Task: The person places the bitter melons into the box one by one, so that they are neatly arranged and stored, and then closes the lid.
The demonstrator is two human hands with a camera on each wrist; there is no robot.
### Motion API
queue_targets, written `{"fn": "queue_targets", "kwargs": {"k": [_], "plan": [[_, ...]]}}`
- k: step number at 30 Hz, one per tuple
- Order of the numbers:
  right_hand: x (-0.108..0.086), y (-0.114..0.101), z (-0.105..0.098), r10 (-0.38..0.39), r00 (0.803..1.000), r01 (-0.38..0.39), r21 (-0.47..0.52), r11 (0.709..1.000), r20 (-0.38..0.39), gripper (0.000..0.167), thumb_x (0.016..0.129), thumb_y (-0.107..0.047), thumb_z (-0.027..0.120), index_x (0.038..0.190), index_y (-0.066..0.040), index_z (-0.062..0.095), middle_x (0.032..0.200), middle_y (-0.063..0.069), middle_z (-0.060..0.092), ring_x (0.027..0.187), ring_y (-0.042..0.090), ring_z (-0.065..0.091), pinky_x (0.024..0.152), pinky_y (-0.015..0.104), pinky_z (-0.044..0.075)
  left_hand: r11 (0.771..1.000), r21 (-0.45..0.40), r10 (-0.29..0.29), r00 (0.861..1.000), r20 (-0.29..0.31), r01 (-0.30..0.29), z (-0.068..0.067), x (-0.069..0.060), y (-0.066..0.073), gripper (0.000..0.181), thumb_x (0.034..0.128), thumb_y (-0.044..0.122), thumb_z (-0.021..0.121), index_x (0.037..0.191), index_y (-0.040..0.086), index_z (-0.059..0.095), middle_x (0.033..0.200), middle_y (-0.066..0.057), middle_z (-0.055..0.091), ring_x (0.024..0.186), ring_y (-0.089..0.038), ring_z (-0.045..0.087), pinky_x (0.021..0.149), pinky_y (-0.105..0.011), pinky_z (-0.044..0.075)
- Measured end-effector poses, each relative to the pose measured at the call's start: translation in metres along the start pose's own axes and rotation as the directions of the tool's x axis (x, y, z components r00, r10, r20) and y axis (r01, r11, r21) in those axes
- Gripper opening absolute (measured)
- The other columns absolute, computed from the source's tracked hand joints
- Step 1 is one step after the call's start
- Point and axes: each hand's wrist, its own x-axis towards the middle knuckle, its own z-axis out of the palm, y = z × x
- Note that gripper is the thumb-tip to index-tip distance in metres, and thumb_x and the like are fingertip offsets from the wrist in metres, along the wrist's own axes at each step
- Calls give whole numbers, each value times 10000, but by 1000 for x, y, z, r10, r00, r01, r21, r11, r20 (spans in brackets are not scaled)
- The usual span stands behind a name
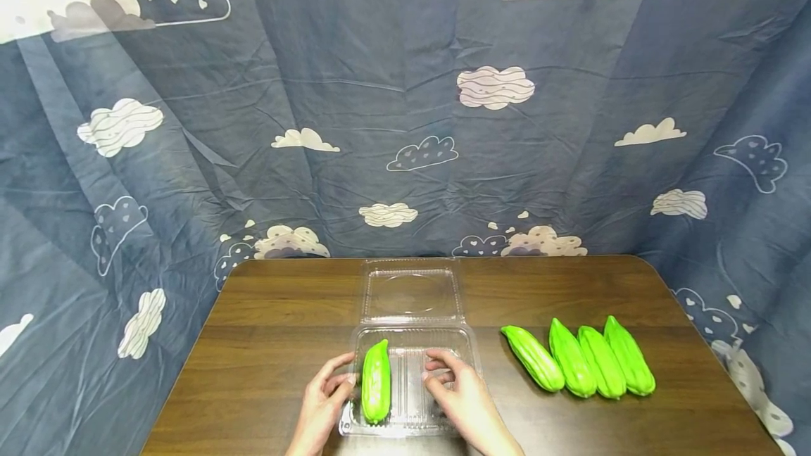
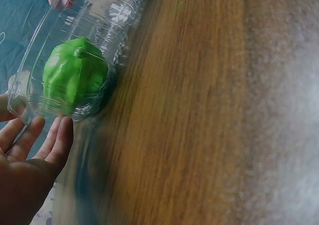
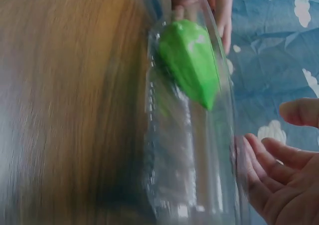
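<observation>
A clear plastic clamshell box (image 1: 405, 430) stands on the table with its lid (image 1: 412, 294) folded back. One green ridged gourd (image 1: 376, 382), like a bitter melon, lies lengthwise in its left side. At the box's left edge is my left hand (image 1: 323, 400); its thumb is at the rim and its fingers (image 2: 62, 140) touch the outer wall, pinching that edge. My right hand (image 1: 465, 400) is over the right part of the box, fingers loosely bent, thumb apart, holding nothing. The gourd (image 3: 189, 60) also shows through the plastic in the right wrist view.
To the right of the box, several similar green gourds (image 1: 573, 359) lie side by side on the brown wooden table (image 1: 272, 343). A dark blue curtain (image 1: 355, 104) with cloud prints hangs behind the table and along both sides.
</observation>
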Motion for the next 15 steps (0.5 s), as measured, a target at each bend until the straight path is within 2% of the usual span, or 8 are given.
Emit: {"fn": "queue_targets", "kwargs": {"k": [4,10,15], "plan": [[-6,5,-14,3,996,-4,-7,1000,-89,338,869,-112,695,1203,-85,652,1051,39,690,864,133,648,721,249,516,1000,-1,3,1000,0,-3,0,-1,1,427,921,46,653,1337,38,562,1207,-223,619,980,-234,640,790,-280,498],[-10,16,-32,8,984,-5,19,1000,-176,337,846,-7,679,1176,-74,663,1006,29,697,838,102,647,716,263,529,1000,-7,20,1000,2,-20,0,-2,1,420,921,35,651,1332,25,564,1288,-216,570,983,-217,638,792,-286,506],[-13,28,-47,-21,973,13,-39,999,-230,306,872,-40,692,1175,-78,665,1026,27,698,845,85,643,702,260,529,1000,-9,21,1000,6,-21,1,-2,0,423,920,34,652,1333,23,563,1305,-214,559,998,-226,634,785,-275,502]]}}
